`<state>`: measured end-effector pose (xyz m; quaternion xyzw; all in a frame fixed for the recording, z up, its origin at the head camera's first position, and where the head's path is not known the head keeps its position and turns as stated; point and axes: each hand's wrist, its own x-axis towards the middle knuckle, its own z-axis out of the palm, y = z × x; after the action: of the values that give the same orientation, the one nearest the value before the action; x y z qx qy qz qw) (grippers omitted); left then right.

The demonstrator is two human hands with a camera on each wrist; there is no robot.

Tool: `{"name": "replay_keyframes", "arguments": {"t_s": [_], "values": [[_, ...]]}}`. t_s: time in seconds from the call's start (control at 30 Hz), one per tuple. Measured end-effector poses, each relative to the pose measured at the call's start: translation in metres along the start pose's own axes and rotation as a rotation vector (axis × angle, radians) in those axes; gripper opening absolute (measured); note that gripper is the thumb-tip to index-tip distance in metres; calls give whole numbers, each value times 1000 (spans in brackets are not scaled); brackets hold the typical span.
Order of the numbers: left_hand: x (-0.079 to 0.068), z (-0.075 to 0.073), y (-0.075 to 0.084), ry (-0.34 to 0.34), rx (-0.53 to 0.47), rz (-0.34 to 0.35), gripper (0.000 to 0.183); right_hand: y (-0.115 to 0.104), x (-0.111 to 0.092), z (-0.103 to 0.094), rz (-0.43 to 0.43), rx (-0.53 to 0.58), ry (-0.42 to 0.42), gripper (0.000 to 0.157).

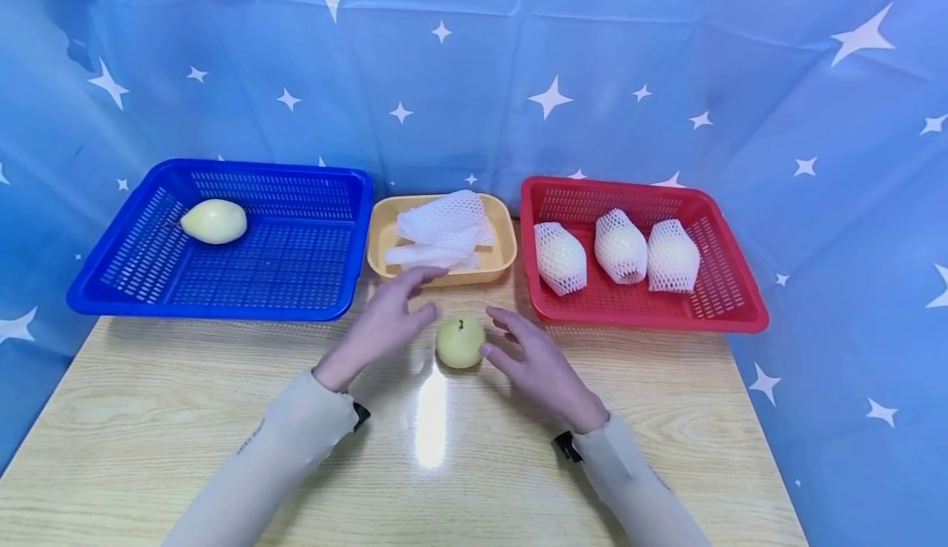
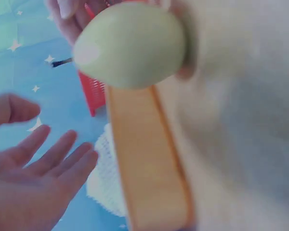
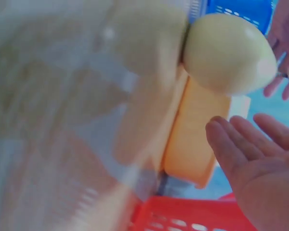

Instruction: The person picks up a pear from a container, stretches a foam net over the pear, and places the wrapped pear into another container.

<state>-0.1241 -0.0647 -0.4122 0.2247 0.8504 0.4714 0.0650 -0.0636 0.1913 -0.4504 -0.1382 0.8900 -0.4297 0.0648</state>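
A pale green-yellow pear (image 1: pixel 460 342) stands on the table with its dark stem up, between the two hands. To its left is my left hand (image 1: pixel 394 313), fingers spread and reaching toward the front rim of the small yellow tray; it holds nothing. My right hand (image 1: pixel 535 359) is at the pear's right side with its thumb tip close to the fruit, its fingers relaxed and apart. In the left wrist view the pear (image 2: pixel 130 45) shows beyond the loosely spread fingers. White foam net sleeves (image 1: pixel 444 230) lie in the yellow tray (image 1: pixel 376 243).
At the back left stands a blue basket (image 1: pixel 222 312) with one bare pear (image 1: pixel 215 222) in it. A red basket (image 1: pixel 652 317) at the back right holds three pears in foam nets (image 1: pixel 620 247). Behind the wooden table (image 1: pixel 148 415) hangs a blue star-patterned cloth (image 1: pixel 474 62).
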Motion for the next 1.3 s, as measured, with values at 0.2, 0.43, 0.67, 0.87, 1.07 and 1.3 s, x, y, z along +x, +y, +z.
{"name": "replay_keyframes", "arguments": {"t_s": [0.2,0.43,0.67,0.87,1.07,1.3], "values": [[24,-6,9,224,104,108,35,-7,-7,-13,-105,-112,72,56],[53,-6,5,297,261,101,49,-15,-13,-19,-216,-153,129,49],[82,-7,0,272,394,50,57,-17,-16,-23,-231,-130,146,48],[99,-6,-7,247,500,-61,56,-16,-16,-23,-245,-124,154,49],[103,-5,-13,256,524,-145,45,-15,-16,-23,-261,-114,165,48],[100,-8,-14,355,512,-117,25,-17,-15,-27,-261,-77,155,46]]}}
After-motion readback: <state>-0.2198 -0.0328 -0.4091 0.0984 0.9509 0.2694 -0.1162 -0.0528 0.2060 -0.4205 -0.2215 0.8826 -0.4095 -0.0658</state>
